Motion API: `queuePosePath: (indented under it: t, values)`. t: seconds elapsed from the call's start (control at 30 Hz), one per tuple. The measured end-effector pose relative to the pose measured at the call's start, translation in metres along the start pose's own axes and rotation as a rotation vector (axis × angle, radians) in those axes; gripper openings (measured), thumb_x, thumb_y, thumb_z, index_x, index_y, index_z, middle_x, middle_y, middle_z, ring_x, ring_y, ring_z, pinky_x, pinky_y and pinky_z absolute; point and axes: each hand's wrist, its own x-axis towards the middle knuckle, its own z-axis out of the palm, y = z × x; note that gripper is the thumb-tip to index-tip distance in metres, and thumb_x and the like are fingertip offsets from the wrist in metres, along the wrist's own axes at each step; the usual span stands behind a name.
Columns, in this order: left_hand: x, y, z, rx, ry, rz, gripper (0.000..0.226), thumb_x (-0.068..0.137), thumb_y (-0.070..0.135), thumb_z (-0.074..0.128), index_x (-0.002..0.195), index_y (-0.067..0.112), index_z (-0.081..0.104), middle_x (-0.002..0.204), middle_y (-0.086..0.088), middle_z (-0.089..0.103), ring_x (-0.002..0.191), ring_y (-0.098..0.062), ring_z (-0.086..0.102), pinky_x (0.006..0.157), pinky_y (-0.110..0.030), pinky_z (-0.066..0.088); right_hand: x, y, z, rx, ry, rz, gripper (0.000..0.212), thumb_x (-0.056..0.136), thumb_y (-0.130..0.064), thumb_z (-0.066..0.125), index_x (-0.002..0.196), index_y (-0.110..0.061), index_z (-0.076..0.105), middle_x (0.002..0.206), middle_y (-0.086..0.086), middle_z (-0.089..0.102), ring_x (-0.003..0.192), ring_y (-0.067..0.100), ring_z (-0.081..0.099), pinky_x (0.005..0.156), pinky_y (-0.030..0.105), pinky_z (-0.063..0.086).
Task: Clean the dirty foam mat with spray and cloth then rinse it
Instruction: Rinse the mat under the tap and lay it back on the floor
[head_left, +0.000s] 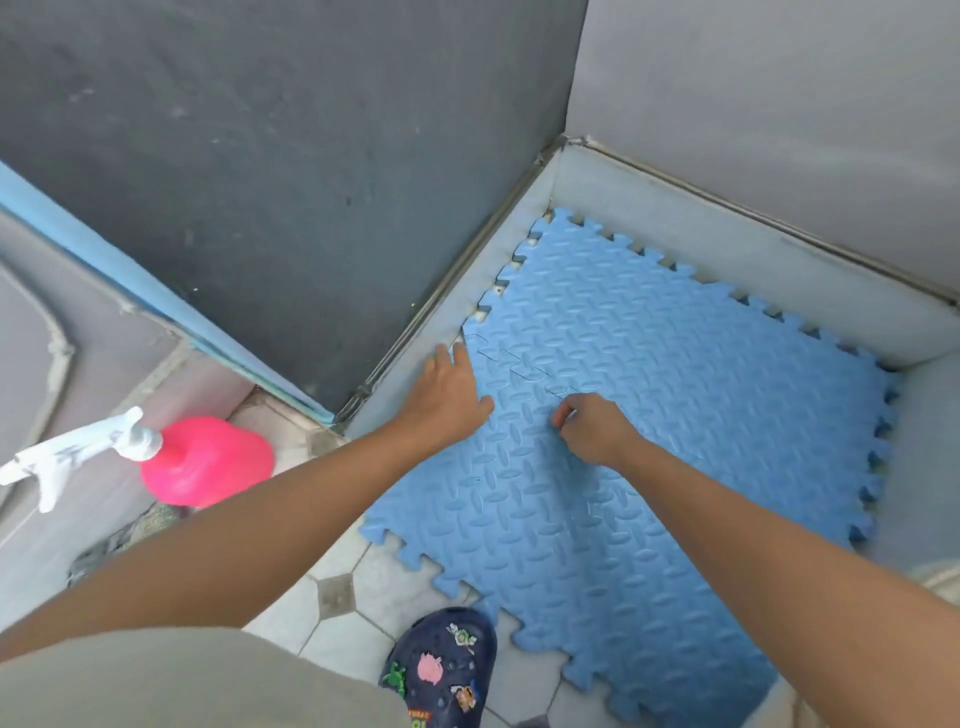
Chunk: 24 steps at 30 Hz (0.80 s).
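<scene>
Foam mat (691, 395) blue, ridged, jigsaw-edged; left hand (448, 397) flat, right hand (595, 427) curled, grip unclear

A dark grey wall (311, 208) left and a pale grey wall (779, 104) behind hem the blue interlocking foam mat (701, 415); its near side opens onto tiled floor (332, 629), where a pink plastic spray bottle (208, 462) seemingly stands clear.

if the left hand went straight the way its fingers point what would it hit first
The left hand would likely meet the pale low wall beside the mat, right ahead of it.
</scene>
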Motion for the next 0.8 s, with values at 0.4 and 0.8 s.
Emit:
queuePosePath:
  t: [0.4, 0.8]
  values:
    - [0.016, -0.005, 0.012, -0.056, -0.128, -0.113, 0.094, 0.080, 0.058, 0.067, 0.149, 0.014, 0.019, 0.137, -0.012, 0.053, 0.124, -0.036, 0.053, 0.088, -0.040, 0.047, -0.003, -0.015, -0.023, 0.163, 0.036, -0.053, 0.019, 0.093, -0.008, 0.049, 0.097, -0.017, 0.064, 0.082, -0.001, 0.057, 0.061, 0.018, 0.055, 0.053, 0.025, 0.042]
    - [0.024, 0.008, -0.028, -0.113, 0.012, -0.198, 0.091, 0.074, 0.060, 0.076, 0.130, 0.004, 0.031, 0.135, -0.011, 0.056, 0.118, -0.035, 0.058, 0.080, -0.038, 0.046, -0.003, -0.006, -0.036, 0.232, 0.142, 0.051, 0.015, 0.096, -0.023, 0.060, 0.109, -0.018, 0.053, 0.085, 0.002, 0.058, 0.065, 0.016, 0.052, 0.058, 0.028, 0.046]
